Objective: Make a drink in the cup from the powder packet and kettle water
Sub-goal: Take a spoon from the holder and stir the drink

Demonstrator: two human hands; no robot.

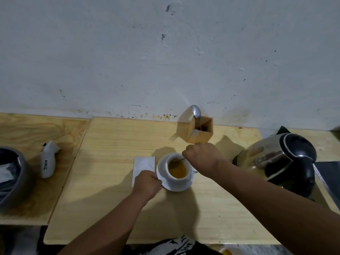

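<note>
Head view: spoon (178, 160) in right hand (201, 157), handle slanting right, bowl in cup (177, 169).

— Where does the view sit?
— On the person's head, above the near edge of the wooden table (211, 208), looking forward and down.
— What does it face?
— The white wall (165, 52) behind the table fills the upper half. Both forearms enter from the bottom edge.
— How near?
— Within arm's reach. The wide lens bends the table edges. There is no second view.
</note>
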